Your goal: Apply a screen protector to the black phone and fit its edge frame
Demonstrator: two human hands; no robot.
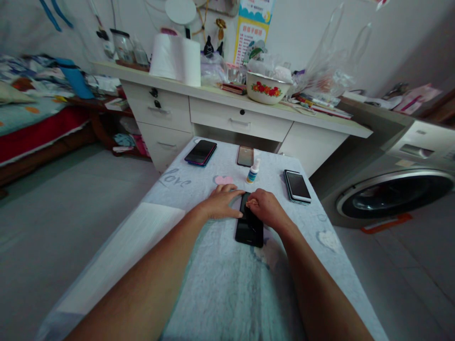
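A black smartphone (249, 232) lies screen up on the cloth-covered table in front of me. My left hand (222, 202) rests at its left edge, fingers spread, with the fingertips touching the phone's side. Over the upper part of the screen, my right hand (266, 206) is closed around a small crumpled orange-brown cloth (251, 202), mostly hidden by the fingers and pressed to the glass. Just beyond the hands stands a small white spray bottle (253, 171) with a blue and yellow label.
Stacked phones (201, 152) lie at the table's far left, another phone (245, 156) at the far middle, and more stacked phones (297, 186) at the right. Behind is a white desk (216, 111) bearing a floral bowl (267, 88) and paper roll (176, 59). A washing machine (401, 161) stands right.
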